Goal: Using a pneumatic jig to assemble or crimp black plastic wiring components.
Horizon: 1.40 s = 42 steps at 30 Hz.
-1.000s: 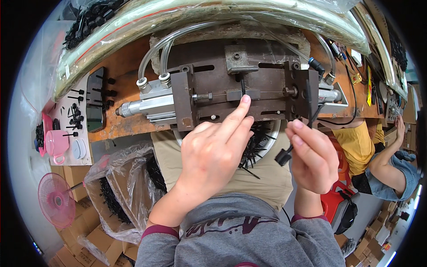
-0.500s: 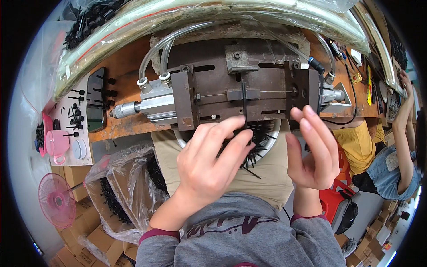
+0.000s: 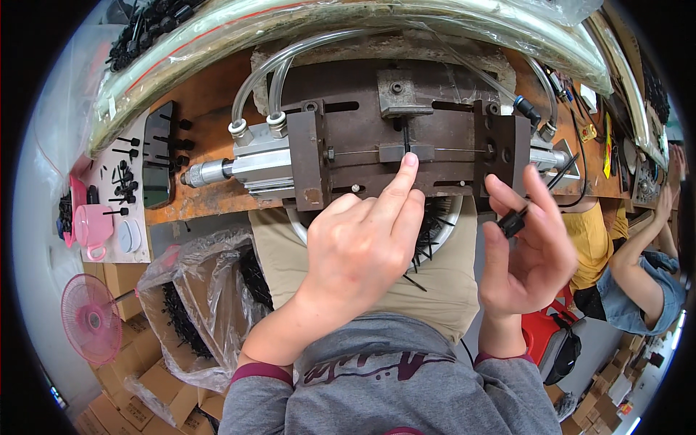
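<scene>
A brown metal fixture lies across the bench, with a small grey block at its middle. A thin black rod runs down from the upper clamp block to the grey block. The outstretched index finger of my left hand touches the rod's lower end there; its other fingers curl and its thumb is hidden. To the right, my right hand is raised, gripping a black stemmed part between thumb and fingers. Its thick head shows at the fingertips and its thin stem points up right.
A bowl of black stemmed parts rests on my lap. Air cylinders with clear hoses flank the fixture. At left are a phone, a pink cup, a plastic-lined box and a fan. A co-worker sits right.
My left hand has shifted from beside the rod to put its index finger on the rod at the grey block. A black stemmed part now shows in my right hand, which has moved slightly right.
</scene>
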Available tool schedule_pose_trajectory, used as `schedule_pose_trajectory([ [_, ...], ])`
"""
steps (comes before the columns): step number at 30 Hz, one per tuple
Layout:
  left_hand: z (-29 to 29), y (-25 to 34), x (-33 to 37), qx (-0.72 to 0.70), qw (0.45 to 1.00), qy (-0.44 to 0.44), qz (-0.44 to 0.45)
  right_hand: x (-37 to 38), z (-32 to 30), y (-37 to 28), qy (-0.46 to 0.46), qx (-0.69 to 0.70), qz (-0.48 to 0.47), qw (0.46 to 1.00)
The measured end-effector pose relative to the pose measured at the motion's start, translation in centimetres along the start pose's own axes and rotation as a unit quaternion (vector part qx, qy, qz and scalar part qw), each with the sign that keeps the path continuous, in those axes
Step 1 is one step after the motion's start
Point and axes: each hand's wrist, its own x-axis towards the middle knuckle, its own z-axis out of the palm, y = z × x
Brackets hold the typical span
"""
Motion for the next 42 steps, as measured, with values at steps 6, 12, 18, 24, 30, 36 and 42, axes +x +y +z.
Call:
schedule_pose_trajectory([
  [6,0.1,-0.5,-0.1,-0.009,1.0,0.013,0.017,0.8,-0.3,-1.4,-0.076,-0.052,0.051,0.994],
  [12,-0.7,-0.1,-0.3,-0.031,0.999,-0.013,0.023,0.7,0.0,-1.0,-0.138,-0.167,-0.016,0.976],
  [18,-3.2,0.1,-2.6,-0.192,0.965,-0.176,0.042,0.9,0.6,-0.4,-0.22,-0.171,-0.024,0.96],
  [24,-1.8,-0.6,-4.1,-0.217,0.955,-0.198,0.042,1.0,2.3,0.4,-0.261,-0.242,-0.065,0.932],
  [30,-1.0,-0.6,-3.6,-0.243,0.956,-0.15,0.066,2.1,2.3,-1.0,-0.294,-0.278,-0.018,0.914],
  [36,-1.0,-0.6,-3.7,-0.258,0.952,-0.137,0.086,3.2,2.1,-1.9,-0.329,-0.302,-0.024,0.894],
  [42,-1.0,-1.4,-5.0,-0.261,0.958,-0.095,0.077,9.9,1.5,-1.4,-0.22,-0.186,-0.062,0.956],
])
